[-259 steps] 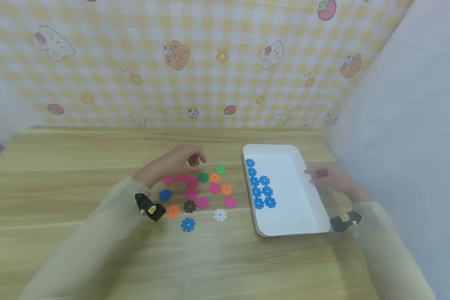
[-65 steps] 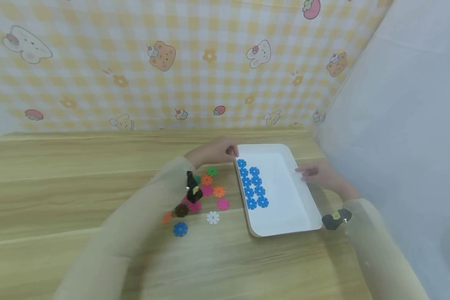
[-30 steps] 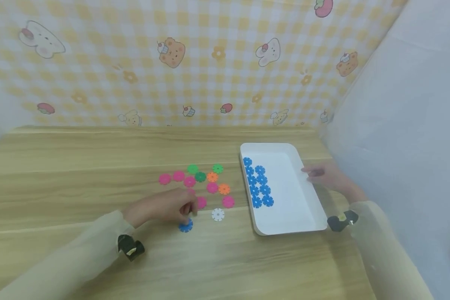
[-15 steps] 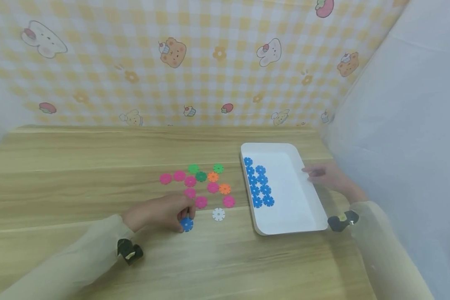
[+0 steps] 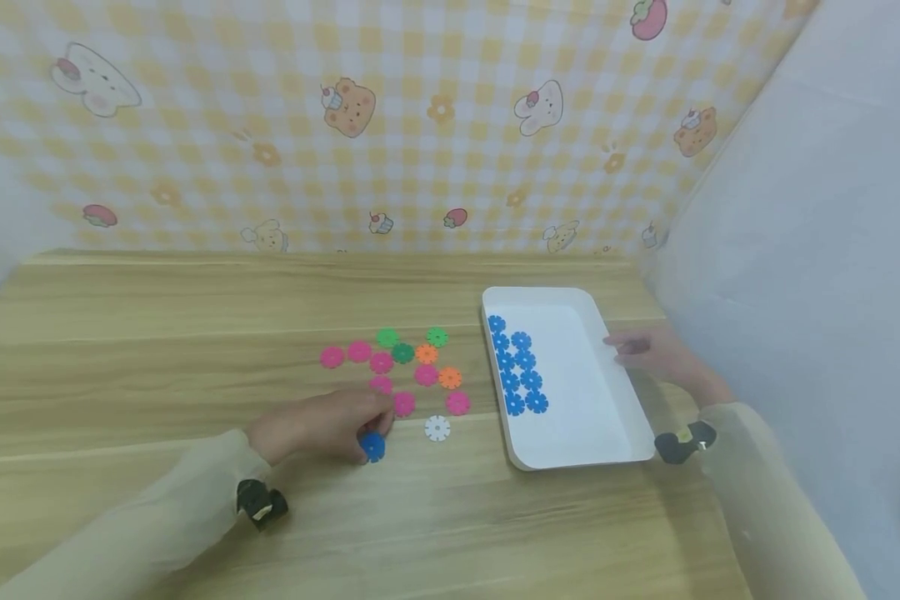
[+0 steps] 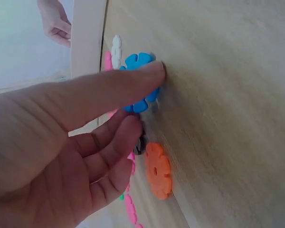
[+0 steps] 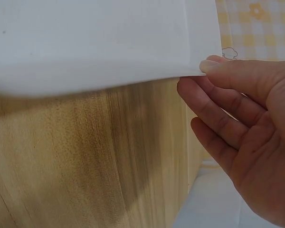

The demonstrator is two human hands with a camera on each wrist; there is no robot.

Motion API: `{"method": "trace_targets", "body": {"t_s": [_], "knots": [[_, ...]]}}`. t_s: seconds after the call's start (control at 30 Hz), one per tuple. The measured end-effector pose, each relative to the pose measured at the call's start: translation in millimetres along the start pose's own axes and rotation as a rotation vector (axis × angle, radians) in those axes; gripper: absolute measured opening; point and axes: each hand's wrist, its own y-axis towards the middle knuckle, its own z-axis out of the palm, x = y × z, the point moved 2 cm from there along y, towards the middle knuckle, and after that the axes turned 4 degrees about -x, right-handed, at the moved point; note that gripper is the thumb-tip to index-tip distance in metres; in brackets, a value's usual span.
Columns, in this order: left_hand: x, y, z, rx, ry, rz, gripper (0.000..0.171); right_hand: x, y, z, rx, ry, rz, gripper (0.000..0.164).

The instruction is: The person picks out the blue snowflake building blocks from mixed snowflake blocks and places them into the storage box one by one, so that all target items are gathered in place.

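My left hand (image 5: pixel 326 425) pinches a blue snowflake disc (image 5: pixel 373 447) at the front of the loose pieces. In the left wrist view the thumb lies across the face of this blue disc (image 6: pixel 140 104), its tip at the edge, and the other fingers curl behind. An orange disc (image 6: pixel 158 171) lies below that hand. On the right, my right hand (image 5: pixel 656 354) holds the side rim of a white tray (image 5: pixel 585 450). The right wrist view shows its thumb (image 7: pixel 223 71) over the rim, fingers underneath. Blue discs (image 5: pixel 525 360) lie in two columns along the tray's left wall.
Pink discs (image 5: pixel 427 375), green discs (image 5: pixel 437 337), orange discs (image 5: pixel 450 377) and a white disc (image 5: pixel 437 428) lie on the wooden table (image 5: pixel 195 308) between left hand and tray. A checked cloth (image 5: pixel 450 158) hangs behind, and a white sheet (image 5: pixel 810 275) on the right.
Another blue disc has joined the tray's second column, and one is gone from the table's left. My left hand moved from the tray back to the front blue disc and took hold of it.
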Motion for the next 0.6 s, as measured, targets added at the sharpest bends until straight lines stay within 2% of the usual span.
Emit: {"method": "trace_targets", "body": {"t_s": [0.2,0.33,0.47,0.6], "knots": [[-2.0,-0.5,-6.8,-0.016,-0.066,0.065,0.022,0.5,-1.8,-0.9,-0.003,0.001,-0.007,0.034],[-2.2,3.4,-20.1,-0.007,-0.155,0.051,0.012,1.7,-3.2,-0.5,-0.003,-0.001,-0.021,0.033],[-6.8,20.3,-40.5,-0.031,-0.163,0.063,0.007,1.6,-3.3,0.5,-0.008,0.0,-0.038,0.034],[-14.8,50.4,-59.5,-0.073,-0.146,0.116,0.009,0.9,-3.9,0.5,-0.008,0.02,-0.031,0.035]]}}
